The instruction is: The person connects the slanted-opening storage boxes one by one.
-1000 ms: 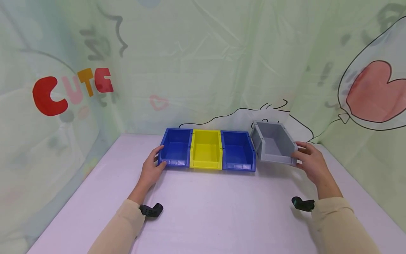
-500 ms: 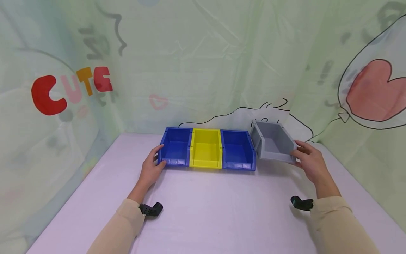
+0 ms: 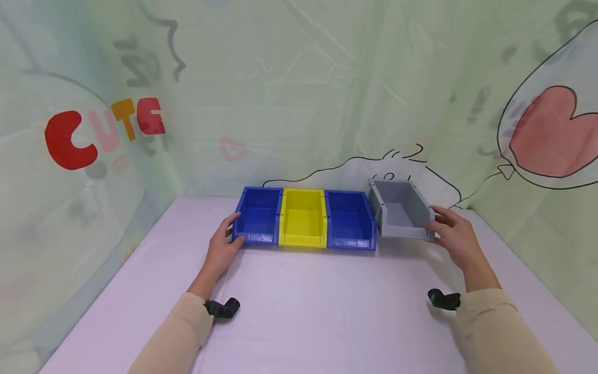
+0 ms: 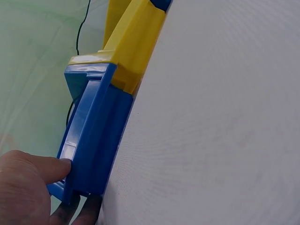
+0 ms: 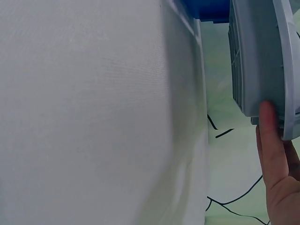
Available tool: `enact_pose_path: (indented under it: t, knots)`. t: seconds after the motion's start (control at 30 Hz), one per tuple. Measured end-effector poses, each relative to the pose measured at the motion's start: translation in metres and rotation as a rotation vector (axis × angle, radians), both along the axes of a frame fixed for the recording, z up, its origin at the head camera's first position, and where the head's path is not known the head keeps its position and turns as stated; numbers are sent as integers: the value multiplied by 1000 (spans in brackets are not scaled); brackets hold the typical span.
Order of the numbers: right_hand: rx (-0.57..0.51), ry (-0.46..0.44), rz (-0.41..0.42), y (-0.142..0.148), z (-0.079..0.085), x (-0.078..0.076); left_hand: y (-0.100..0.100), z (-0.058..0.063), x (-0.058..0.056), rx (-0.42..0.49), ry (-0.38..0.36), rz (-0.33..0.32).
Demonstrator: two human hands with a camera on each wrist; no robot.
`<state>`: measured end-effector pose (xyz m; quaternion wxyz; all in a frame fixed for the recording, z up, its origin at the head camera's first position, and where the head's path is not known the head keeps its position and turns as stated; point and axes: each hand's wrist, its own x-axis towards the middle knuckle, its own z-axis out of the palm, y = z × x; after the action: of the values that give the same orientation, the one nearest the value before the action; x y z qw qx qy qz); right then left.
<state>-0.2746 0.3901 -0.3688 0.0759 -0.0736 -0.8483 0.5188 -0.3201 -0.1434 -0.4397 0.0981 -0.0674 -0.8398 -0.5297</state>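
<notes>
In the head view, a left blue bin (image 3: 259, 215), a yellow bin (image 3: 303, 218) and a second blue bin (image 3: 350, 221) stand side by side, fronts toward me. My left hand (image 3: 223, 244) grips the left blue bin at its left side, with the thumb on its front corner, as the left wrist view also shows. A grey bin (image 3: 403, 213) is held by my right hand (image 3: 455, 241) at its right front corner. Its left side is close against the second blue bin. A gap shows under the grey bin (image 5: 262, 61) in the right wrist view, so it hangs above the table.
The bins are near the back of a table covered with a pale cloth (image 3: 317, 311). Behind and beside it hangs a printed curtain (image 3: 299, 104) with letters, a heart and line drawings. A black device (image 3: 222, 308) is strapped at the left wrist, another device (image 3: 444, 299) at the right.
The grey bin has shifted slightly left and turned a little straighter, my right hand moving with it. My left hand keeps its hold on the left blue bin.
</notes>
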Motion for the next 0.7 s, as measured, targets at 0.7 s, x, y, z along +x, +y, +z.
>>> enact_pose_path:
  t: [0.7]
  knots:
    - [491,238,-56,-26,15,-3,-1,-1,0,16,31,-16]
